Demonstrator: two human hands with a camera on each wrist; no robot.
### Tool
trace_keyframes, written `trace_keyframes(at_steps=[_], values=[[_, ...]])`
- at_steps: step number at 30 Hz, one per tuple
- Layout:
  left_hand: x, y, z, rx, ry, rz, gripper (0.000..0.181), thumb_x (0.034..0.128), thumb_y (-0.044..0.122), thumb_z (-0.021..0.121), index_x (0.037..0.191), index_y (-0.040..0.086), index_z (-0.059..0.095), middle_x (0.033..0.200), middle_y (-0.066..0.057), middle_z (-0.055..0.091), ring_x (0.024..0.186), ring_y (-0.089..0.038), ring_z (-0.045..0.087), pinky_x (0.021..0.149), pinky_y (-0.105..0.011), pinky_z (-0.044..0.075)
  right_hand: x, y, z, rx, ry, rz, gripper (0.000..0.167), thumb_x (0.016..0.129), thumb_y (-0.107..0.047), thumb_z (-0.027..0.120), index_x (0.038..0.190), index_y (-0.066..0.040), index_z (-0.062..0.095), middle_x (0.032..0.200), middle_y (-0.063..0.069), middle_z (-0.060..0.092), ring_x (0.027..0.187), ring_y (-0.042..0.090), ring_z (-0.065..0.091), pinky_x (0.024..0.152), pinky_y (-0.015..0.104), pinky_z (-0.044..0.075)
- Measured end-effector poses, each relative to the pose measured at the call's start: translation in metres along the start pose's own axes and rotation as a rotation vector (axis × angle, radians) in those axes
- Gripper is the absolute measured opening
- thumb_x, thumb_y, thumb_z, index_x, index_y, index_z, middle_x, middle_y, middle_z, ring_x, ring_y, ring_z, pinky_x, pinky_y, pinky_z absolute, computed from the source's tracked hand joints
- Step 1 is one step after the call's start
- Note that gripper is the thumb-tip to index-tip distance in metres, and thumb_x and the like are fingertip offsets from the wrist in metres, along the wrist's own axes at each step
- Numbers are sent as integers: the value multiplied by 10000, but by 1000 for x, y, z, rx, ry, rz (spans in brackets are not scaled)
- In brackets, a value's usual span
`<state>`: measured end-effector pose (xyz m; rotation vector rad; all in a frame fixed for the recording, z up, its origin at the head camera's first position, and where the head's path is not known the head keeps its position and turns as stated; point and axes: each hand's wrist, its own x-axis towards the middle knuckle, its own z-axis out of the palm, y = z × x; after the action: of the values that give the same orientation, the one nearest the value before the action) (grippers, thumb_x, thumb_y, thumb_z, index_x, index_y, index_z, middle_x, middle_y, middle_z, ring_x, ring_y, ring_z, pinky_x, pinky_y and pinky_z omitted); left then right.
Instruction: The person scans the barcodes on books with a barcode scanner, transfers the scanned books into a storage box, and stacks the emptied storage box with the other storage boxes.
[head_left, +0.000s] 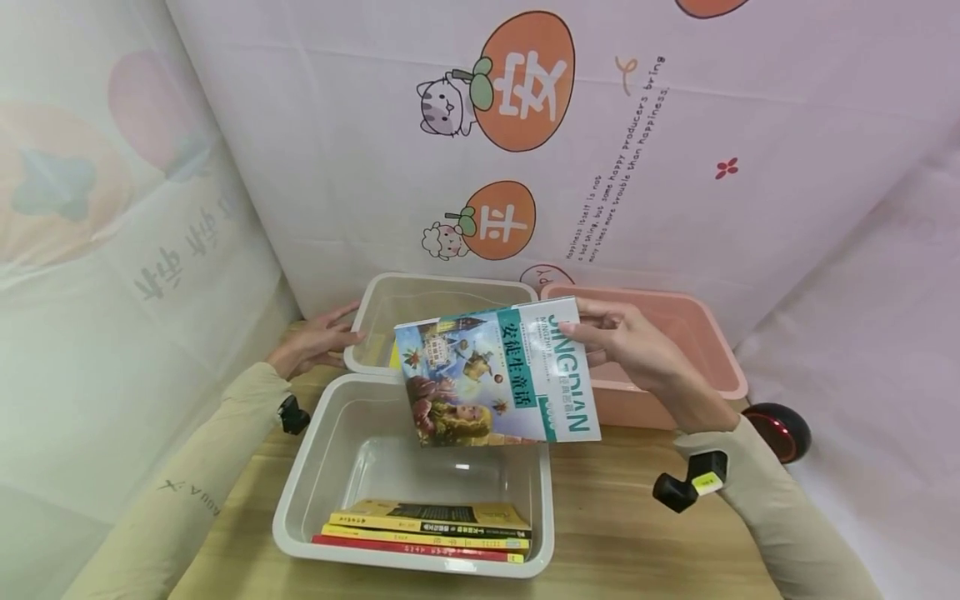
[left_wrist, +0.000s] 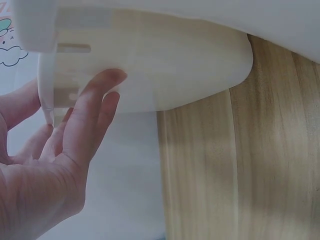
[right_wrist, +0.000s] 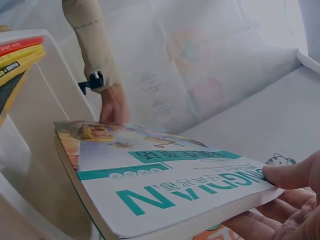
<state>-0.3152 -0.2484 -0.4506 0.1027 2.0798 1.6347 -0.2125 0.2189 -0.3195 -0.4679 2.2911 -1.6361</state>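
Note:
My right hand (head_left: 626,342) pinches the right edge of a picture-covered book (head_left: 480,375), thumb on the cover and fingers beneath. The book hangs over the meeting rims of the front white bin (head_left: 288,500) and the back white bin (head_left: 450,283). In the right wrist view the book (right_wrist: 165,175) lies nearly flat in the right hand (right_wrist: 295,200). At the back bin's left end is my left hand (head_left: 315,342); the left wrist view has this hand (left_wrist: 65,150) gripping the bin's rim (left_wrist: 46,90), thumb and fingers on either side.
Several yellow and red books (head_left: 427,537) lie along the near side of the front bin. A pink bin (head_left: 723,358) stands at the back right, with a dark round device (head_left: 783,432) beside it. Something yellow shows in the back white bin. Printed cloth walls (head_left: 337,167) surround the wooden table (head_left: 622,517).

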Motion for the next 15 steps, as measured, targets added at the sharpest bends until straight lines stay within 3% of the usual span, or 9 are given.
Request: trace_keyframes(at_steps=[6,11,15], values=[[-2,0,1,0,7,4,794,1104,141,541,1702,181,22,1705,-284,174,1177,-286,672,836,-347,631,-6,-8,-18,-28,33,-3,463,1074,-198,612,1498,-23,552,1161,35,774,971,214,769,833,373,637],[-1,-3,-1,-7,-25,35,806,1102,149,543,1703,196,8,1712,-284,147,1346,-461,536,881,-413,625,-11,-14,-30,-41,67,31,483,1073,-263,622,1494,-35,556,1159,18,768,1007,203,764,888,341,622],[1,-5,-1,-12,-30,41,807,1105,164,540,1704,213,2,1720,-266,145,1419,-542,422,908,-447,618,-11,-13,-43,-59,68,-21,419,1077,-216,611,1461,-47,597,1139,-5,782,975,191,771,844,338,631]])
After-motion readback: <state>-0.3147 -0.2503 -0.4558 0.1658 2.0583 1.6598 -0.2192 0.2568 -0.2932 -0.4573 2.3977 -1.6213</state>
